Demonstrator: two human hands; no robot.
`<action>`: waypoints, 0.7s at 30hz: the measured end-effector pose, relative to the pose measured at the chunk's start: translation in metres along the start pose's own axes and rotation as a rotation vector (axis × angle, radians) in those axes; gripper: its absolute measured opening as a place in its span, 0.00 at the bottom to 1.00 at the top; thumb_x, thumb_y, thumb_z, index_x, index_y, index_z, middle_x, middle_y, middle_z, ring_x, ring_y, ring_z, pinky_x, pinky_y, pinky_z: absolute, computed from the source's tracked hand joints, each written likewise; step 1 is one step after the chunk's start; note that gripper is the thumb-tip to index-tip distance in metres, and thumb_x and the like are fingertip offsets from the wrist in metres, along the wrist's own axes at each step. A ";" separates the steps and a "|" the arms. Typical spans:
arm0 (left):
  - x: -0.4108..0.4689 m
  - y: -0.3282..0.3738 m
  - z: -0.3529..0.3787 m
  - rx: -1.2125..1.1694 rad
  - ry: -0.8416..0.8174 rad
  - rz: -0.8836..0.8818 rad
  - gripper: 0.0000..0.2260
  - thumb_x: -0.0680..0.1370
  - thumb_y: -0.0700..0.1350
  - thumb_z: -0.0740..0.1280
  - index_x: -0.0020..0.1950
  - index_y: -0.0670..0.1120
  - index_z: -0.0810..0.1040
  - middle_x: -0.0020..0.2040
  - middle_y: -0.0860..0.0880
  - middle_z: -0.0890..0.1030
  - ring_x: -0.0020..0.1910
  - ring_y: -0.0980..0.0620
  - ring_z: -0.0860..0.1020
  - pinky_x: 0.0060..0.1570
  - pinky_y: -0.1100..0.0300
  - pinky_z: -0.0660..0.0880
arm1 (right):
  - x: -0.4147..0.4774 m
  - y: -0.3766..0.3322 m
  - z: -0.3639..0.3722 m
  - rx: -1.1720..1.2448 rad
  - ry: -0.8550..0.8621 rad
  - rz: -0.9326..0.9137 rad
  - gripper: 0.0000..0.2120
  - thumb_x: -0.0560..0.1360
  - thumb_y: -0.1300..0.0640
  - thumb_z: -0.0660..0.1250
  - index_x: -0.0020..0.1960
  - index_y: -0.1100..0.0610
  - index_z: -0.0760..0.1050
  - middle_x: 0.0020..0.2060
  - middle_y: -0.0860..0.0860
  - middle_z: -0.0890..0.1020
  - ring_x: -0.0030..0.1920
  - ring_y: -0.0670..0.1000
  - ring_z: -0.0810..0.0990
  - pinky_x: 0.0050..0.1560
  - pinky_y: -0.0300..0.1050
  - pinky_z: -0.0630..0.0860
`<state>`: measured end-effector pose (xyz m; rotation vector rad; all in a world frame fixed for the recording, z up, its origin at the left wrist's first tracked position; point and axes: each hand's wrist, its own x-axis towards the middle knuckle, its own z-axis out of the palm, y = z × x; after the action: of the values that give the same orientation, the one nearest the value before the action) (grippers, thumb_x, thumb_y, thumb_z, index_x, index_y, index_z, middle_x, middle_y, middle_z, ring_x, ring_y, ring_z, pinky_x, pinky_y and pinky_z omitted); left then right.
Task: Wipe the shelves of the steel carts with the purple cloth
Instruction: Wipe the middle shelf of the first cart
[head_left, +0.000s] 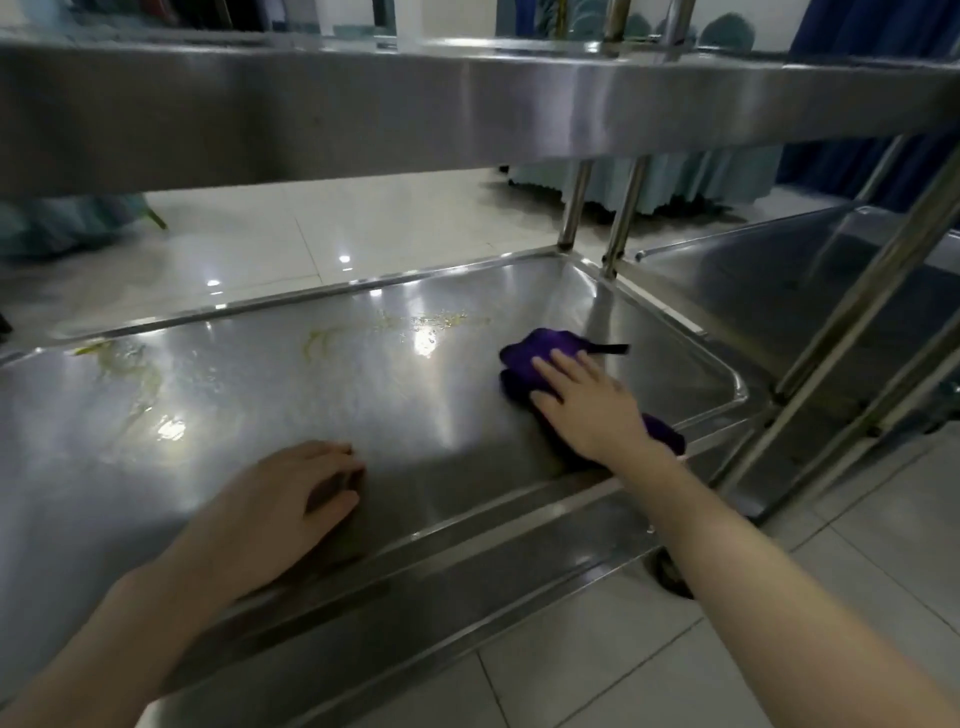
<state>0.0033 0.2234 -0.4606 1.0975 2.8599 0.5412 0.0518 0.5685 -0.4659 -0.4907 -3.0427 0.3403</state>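
Note:
The lower steel shelf (270, 395) of a cart fills the middle of the view. Yellowish smears (436, 322) lie along its far edge and at its left. A crumpled purple cloth (540, 348) lies on the right part of the shelf. My right hand (587, 405) presses flat on the cloth, fingers spread and pointing left. A bit of the cloth sticks out behind the wrist, near the front rim. My left hand (296, 499) rests palm down on the bare shelf near the front edge, fingers curled, holding nothing.
The cart's upper shelf (467, 109) hangs low across the top of the view. Upright steel posts (623, 208) stand at the far right corner. A second cart's shelf (769, 280) adjoins at the right, with slanting posts (852, 312). White tiled floor lies around.

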 end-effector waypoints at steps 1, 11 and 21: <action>-0.003 -0.002 0.001 -0.005 0.001 0.007 0.18 0.78 0.55 0.63 0.68 0.60 0.72 0.70 0.63 0.68 0.68 0.59 0.68 0.69 0.59 0.64 | 0.007 0.018 -0.009 0.015 -0.005 0.124 0.26 0.83 0.41 0.48 0.79 0.44 0.51 0.79 0.44 0.50 0.79 0.50 0.45 0.74 0.58 0.50; -0.025 -0.055 -0.011 0.055 0.048 -0.051 0.18 0.77 0.56 0.66 0.66 0.62 0.73 0.68 0.61 0.71 0.67 0.57 0.71 0.67 0.58 0.66 | 0.061 -0.183 0.047 0.031 0.010 -0.294 0.25 0.81 0.43 0.50 0.77 0.45 0.57 0.78 0.49 0.56 0.78 0.57 0.49 0.73 0.61 0.49; -0.001 -0.070 -0.010 0.063 0.052 -0.049 0.16 0.77 0.58 0.62 0.65 0.61 0.72 0.64 0.60 0.74 0.56 0.59 0.74 0.58 0.62 0.71 | 0.104 -0.061 0.008 -0.036 -0.001 0.100 0.26 0.83 0.44 0.48 0.79 0.49 0.52 0.79 0.49 0.51 0.78 0.56 0.48 0.76 0.60 0.49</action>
<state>-0.0428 0.1712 -0.4746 1.0342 2.9595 0.4875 -0.0665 0.5427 -0.4596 -0.6464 -3.0373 0.2903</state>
